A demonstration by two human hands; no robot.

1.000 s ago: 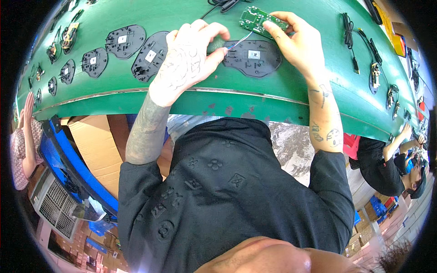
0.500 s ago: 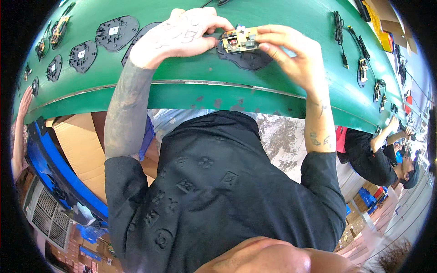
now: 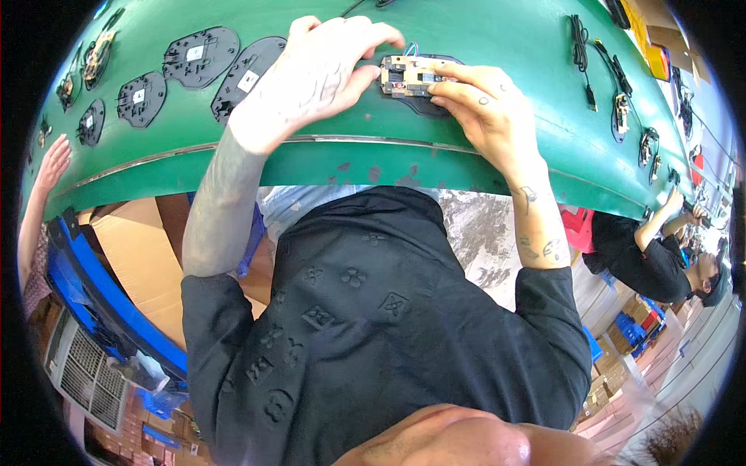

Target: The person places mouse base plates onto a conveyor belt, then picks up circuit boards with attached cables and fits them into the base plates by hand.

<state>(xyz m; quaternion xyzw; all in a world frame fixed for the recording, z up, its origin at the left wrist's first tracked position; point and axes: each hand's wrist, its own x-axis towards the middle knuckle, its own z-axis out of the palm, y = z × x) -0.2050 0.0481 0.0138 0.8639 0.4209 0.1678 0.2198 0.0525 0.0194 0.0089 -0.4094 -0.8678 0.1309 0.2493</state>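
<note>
A small tan circuit board (image 3: 409, 76) lies over a black plastic base plate (image 3: 423, 102) on the green conveyor belt (image 3: 482, 35). My left hand (image 3: 315, 70) pinches the board's left end with its fingertips. My right hand (image 3: 486, 116) presses on the board's right end with thumb and fingers. Thin wires stick up from the board's top edge. Most of the black plate is hidden under the board and my hands.
More black base plates (image 3: 198, 56) lie in a row on the belt to the left. Black cables and small parts (image 3: 590, 58) lie to the right. Another person's hand (image 3: 53, 161) reaches the belt at far left; a person in black (image 3: 657, 260) works at right.
The circuit board came down from the upper belt onto the black plate. Both hands closed in on the board's two ends.
</note>
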